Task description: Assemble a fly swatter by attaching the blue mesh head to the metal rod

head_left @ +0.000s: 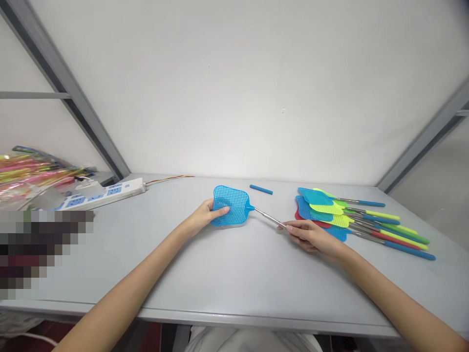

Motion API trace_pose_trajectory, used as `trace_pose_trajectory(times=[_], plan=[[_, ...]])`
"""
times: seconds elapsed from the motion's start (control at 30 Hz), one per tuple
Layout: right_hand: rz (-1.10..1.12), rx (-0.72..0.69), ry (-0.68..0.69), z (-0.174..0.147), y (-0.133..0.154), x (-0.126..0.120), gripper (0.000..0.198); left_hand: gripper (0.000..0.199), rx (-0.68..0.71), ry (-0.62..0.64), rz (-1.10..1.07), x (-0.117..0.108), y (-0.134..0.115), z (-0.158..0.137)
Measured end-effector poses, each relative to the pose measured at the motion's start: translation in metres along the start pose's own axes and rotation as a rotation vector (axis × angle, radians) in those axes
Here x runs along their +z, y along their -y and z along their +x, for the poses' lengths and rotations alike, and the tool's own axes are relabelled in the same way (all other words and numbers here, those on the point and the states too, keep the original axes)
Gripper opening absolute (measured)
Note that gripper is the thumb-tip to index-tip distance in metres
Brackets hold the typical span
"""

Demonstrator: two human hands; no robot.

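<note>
My left hand (214, 213) grips the left edge of a blue fly swatter's perforated head (234, 205), thumb on top and fingers behind. The swatter's thin metal rod (269, 217) runs right and toward me into my right hand (306, 234), whose fingers pinch it near its end. The far end of the rod is hidden by those fingers. Behind the swatter, a loose blue handle tube (261, 189) lies on the table. Just right of my right hand is a pile of fly swatters (340, 215) in blue, yellow, green and red, their handles pointing right.
A white power strip (113, 194) with plugs lies at the left on the grey table (205, 274). Plastic-wrapped colourful items (40, 171) are heaped beyond it. Red and yellow wires (170, 179) run along the back wall. Grey metal posts (88, 107) frame the bench; a pixelated area covers the left edge.
</note>
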State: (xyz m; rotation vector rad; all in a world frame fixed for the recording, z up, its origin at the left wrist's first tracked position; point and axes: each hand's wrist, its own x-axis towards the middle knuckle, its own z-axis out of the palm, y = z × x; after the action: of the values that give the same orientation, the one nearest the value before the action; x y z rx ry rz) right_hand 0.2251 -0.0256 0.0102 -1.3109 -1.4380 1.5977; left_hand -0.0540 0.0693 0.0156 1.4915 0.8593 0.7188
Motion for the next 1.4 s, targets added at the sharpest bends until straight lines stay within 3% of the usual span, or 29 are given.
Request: trace_pose_trajectory(times=[0.37, 0.67, 1.4], plan=[[-0.044, -0.005, 0.107, -0.003, 0.001, 0.0, 0.036, 0.039, -0.084, -0.016, -0.079, 0.005, -0.012, -0.01], [-0.064, -0.043, 0.155, -0.005, -0.001, -0.001, 0.032, 0.037, -0.139, 0.037, -0.002, 0.006, -0.018, -0.016], [0.05, 0.05, 0.161, -0.007, -0.004, -0.002, 0.031, 0.03, 0.024, 0.019, 0.076, 0.023, -0.013, -0.017]])
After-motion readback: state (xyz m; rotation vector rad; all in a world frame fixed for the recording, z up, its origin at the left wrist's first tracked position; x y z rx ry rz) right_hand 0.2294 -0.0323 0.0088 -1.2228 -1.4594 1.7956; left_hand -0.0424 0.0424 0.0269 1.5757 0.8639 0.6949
